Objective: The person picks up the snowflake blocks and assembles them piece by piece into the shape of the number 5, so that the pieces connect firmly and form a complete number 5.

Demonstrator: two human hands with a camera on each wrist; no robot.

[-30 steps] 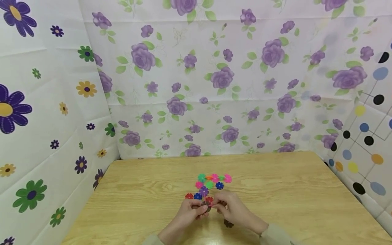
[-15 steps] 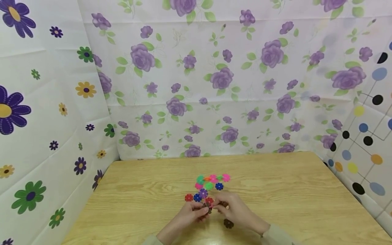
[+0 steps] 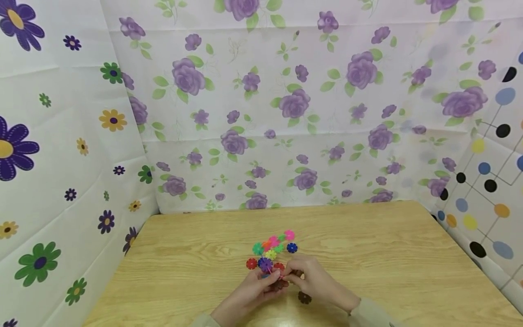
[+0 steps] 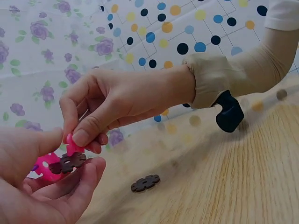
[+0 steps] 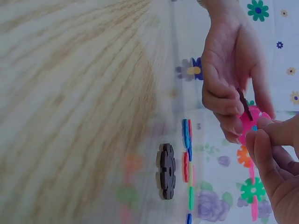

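Note:
My left hand [image 3: 255, 289] holds a dark brown snowflake disc [image 4: 71, 162], a flat notched plastic piece, with a pink snowflake disc [image 4: 43, 169] beside it. Between thumb and fingertips, my right hand [image 3: 313, 278] pinches another pink snowflake disc [image 4: 74, 146], whose lower edge meets the brown one. A chain of joined discs runs up and away from the left hand. In it are a purple disc [image 3: 266, 264], a yellow disc [image 3: 271, 255], a teal disc [image 3: 258, 249] and a pink end disc [image 3: 289, 235]. The fingers partly hide the held pieces.
Loose discs lie on the wooden table [image 3: 188, 254]: a red disc [image 3: 251, 264] at left, a dark blue disc [image 3: 292, 248] farther back, another red disc [image 3: 279, 266] close to the fingers, and a brown disc [image 3: 304, 297] below the right hand. Patterned cloth [image 3: 245, 113] surrounds the table.
The left hand has turned, and the joined chain has swung left and tilted, its purple disc now over the loose blue one. A yellow disc shows in the chain. The right hand stays nearly still.

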